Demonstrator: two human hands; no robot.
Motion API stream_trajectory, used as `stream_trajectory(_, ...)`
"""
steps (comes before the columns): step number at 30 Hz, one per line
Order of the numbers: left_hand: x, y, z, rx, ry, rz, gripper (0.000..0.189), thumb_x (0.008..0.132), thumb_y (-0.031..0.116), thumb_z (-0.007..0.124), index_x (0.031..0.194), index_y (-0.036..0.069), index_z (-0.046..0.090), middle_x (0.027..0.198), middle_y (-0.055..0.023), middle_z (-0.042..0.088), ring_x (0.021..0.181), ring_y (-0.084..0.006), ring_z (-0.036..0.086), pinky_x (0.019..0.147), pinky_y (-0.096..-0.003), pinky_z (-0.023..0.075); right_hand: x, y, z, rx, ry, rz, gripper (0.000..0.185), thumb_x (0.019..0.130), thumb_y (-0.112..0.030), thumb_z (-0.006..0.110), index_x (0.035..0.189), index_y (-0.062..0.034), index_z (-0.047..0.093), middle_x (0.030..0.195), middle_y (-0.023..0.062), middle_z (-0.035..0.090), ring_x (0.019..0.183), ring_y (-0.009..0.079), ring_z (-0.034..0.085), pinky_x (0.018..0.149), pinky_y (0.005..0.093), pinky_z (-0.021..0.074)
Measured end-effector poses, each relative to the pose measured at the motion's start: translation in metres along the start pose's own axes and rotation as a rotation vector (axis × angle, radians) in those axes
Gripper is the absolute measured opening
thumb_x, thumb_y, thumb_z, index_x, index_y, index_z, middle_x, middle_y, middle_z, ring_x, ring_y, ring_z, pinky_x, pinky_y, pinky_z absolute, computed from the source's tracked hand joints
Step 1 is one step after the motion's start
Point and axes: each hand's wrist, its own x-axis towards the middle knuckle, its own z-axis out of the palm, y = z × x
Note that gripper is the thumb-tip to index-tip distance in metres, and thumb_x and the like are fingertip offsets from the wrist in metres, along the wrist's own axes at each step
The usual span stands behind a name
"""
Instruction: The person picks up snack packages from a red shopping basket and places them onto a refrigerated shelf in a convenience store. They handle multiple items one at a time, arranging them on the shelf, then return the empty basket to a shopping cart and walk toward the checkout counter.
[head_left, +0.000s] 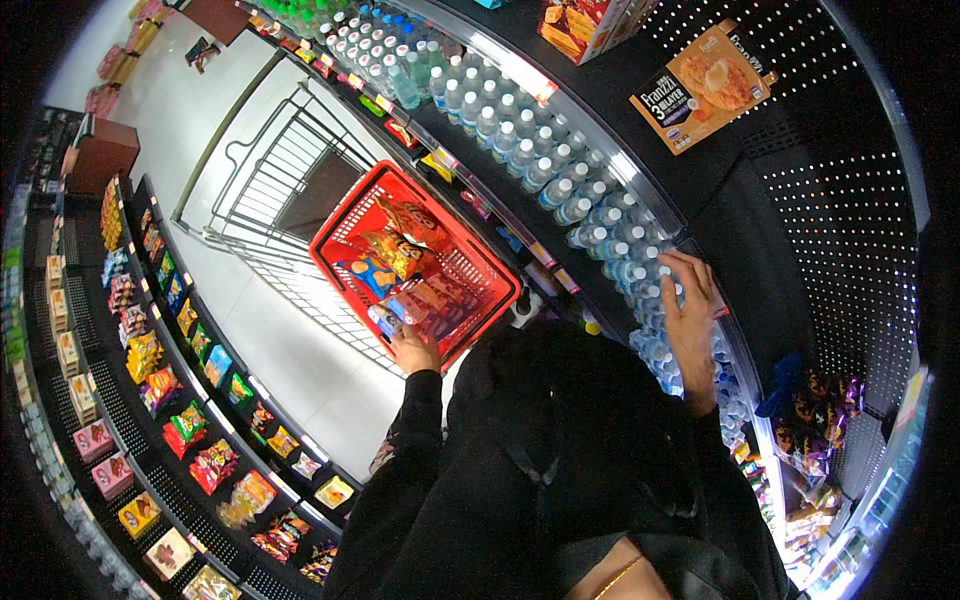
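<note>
My left hand (414, 349) is at the lower-left rim of a red plastic shopping basket (480, 259), with its fingers on a pack with a blue and white face (386, 319). Snack bags lie in the basket: a red one (420, 223), a gold one (394, 251) and a blue one (367, 276). My right hand (688, 300) reaches over rows of clear plastic bottles with white caps (536, 176), its fingers bent at the caps beside the shelf edge. Whether those fingers grip a bottle cannot be told.
The basket rests at the near end of a wire shopping cart (300, 161). Right of the bottles, a dark shelf holds an orange-brown food box (705, 86) and a red box (581, 30). Snack shelves (217, 409) line the aisle's left side, beyond the pale floor (277, 352).
</note>
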Motion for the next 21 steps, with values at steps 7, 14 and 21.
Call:
stream_trajectory(7,0.018,0.003,0.061,-0.371,0.099,-0.212,0.062,0.075,0.025,0.089,0.112,-0.001,0.046,0.1,-0.0229,0.064,0.094,-0.0433,0.065,0.083,-0.0483,0.053,0.0,-0.008,0.016,0.03,-0.027,-0.002,0.025,0.092,-0.003,0.063,0.117,-0.0069,0.067,0.118,0.0106,0.063,0.111,0.0317,0.059,0.096,0.0431,0.0468)
stream_trajectory(14,0.035,0.025,0.067,-0.412,-0.142,-0.402,0.069,0.067,0.034,0.093,0.11,-0.005,0.057,0.101,-0.0243,0.069,0.093,-0.0424,0.068,0.084,-0.0465,0.0544,0.0,-0.017,0.031,0.161,-0.115,-0.001,0.025,0.091,-0.002,0.064,0.116,-0.0058,0.067,0.116,0.0112,0.063,0.109,0.0325,0.059,0.095,0.0415,0.0489)
stream_trajectory(21,0.041,0.022,-0.012,-0.472,-0.011,-0.087,0.043,0.081,0.021,0.083,0.11,-0.005,0.065,0.083,-0.0151,0.069,0.072,-0.0238,0.064,0.071,-0.0351,0.0529,0.006,-0.025,0.038,0.252,-0.179,0.024,0.025,0.092,-0.005,0.065,0.117,-0.0052,0.067,0.117,0.012,0.063,0.111,0.0331,0.059,0.097,0.0418,0.0485)
